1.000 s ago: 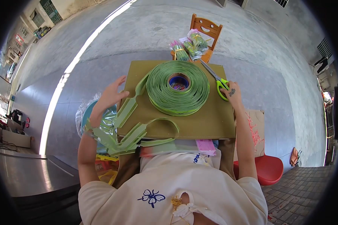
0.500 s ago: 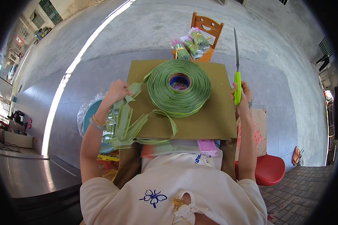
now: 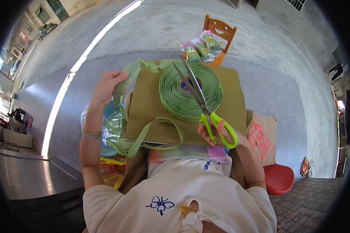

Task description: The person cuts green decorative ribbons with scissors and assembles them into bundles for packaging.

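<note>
My left hand pinches a green ribbon strip beyond the left edge of the brown board. The large roll of green ribbon lies flat on the board, with a blue-lined core. My right hand is round the handles of green-handled scissors. Their blades are parted and point up and left over the roll. A loop of ribbon lies across the board's lower left part and hangs over its edge.
A wooden chair beyond the board bears plastic-wrapped bundles. At the left is a blue basin with clear plastic. On the right stand a red chair and cardboard with pink strips. A dark table is at lower left.
My left hand has moved up and left with the ribbon, which now extends past the board. My right hand has brought the scissors inward over the board, and their blades have opened.
</note>
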